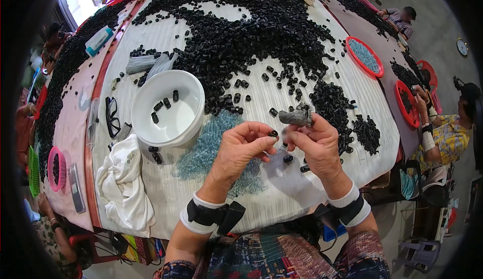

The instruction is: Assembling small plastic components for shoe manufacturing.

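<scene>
Above the near part of the white-covered table, my left hand (241,147) pinches a small black tubular part (273,133) between thumb and forefinger. Close beside it, my right hand (318,145) has a grey, ragged-ended bundle (296,116) tucked against its fingers. The right thumb and fingertip also meet at something tiny and pale that I cannot make out. Below the hands lies a loose black part (288,158). Left of them spreads a pile of tiny bluish translucent pieces (211,140). A white bucket (192,128) holds several black parts.
A large heap of black parts (226,32) covers the far table. Dark eyeglasses (111,117), a white cloth (123,183) and grey bundles (142,64) lie at left. A red basket of bluish pieces (381,72) stands right. Other people (445,138) sit around.
</scene>
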Available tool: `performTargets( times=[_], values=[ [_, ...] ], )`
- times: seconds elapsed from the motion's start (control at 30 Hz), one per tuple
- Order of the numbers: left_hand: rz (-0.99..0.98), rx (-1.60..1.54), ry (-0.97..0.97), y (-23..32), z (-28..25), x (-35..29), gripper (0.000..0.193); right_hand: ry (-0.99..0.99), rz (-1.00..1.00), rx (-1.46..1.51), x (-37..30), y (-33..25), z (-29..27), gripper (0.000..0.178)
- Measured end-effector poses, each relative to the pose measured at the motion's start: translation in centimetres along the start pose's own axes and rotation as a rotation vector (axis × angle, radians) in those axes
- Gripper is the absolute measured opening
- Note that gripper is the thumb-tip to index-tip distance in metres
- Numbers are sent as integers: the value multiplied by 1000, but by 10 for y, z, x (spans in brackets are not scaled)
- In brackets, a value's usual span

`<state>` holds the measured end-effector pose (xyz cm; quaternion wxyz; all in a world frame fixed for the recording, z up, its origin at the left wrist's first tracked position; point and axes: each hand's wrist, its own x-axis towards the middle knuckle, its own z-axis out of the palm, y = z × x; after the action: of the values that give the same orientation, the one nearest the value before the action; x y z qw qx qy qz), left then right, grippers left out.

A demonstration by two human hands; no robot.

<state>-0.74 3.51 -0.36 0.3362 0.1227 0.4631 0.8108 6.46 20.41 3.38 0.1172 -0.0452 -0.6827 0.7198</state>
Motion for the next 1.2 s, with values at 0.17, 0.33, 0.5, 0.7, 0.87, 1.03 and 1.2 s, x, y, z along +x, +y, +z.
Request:
performTargets(
  times=[0.17, 0.33, 0.5, 0.7, 0.87, 1.03, 1.2],
  values=[
    [48, 64, 0, 0, 3, -1, 18, 43, -78, -89, -1, -3, 5, 19],
    [73, 74, 17, 1, 5, -2, 18, 72, -237, -249, 2, 0, 14, 17],
    [112, 123, 63, 1, 7, -2, 16, 58, -313, -419, 3, 3, 15, 15],
    [143, 172, 93, -1, 4, -2, 16, 31, -617, -752, 4, 6, 13, 15],
    [137, 167, 74, 3, 7, -4, 14, 44, -576, -769, 0, 3, 16, 15],
    [153, 137, 59, 0, 7, -2, 15, 45, -708, -764, -1, 3, 14, 16],
    [141, 115, 77, 1, 6, -2, 18, 112, -694, -788, 2, -4, 7, 23]
  ],
)
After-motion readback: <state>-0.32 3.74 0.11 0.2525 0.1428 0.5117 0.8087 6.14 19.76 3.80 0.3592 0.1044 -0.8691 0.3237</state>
